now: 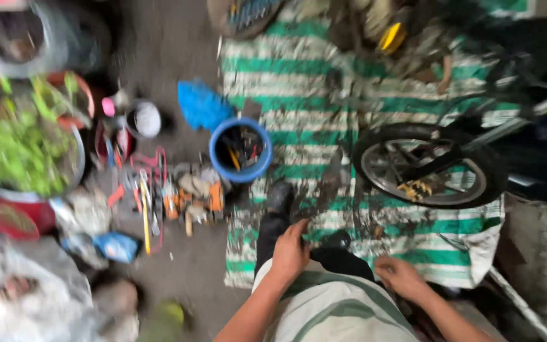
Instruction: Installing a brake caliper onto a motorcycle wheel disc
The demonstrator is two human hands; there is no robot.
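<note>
You are looking straight down at a cluttered floor, and the whole view is blurred. At the far left sits a tub of green leafy plants, with a red bowl just below it and pale plastic bags near your lower left. Moving right, a scatter of hand tools with orange and red handles lies on the grey floor, near a small white dome-shaped thing and a crumpled blue bag. Next comes a blue bucket holding more tools, standing at the left edge of a dirty green and white striped mat. Your left hand rests on your dark-trousered knee, fingers curled loosely down over it; no tool shows in its grip. Your black shoe points up toward the bucket. Your right hand lies low beside your striped shirt, over the mat's lower part; blur keeps me from telling whether its grip is clenched or released. Further right, well apart from both hands, a small bicycle wheel with a black tyre lies on the mat, a yellow pedal showing within it, and a silver frame tube runs off to the right edge.
</note>
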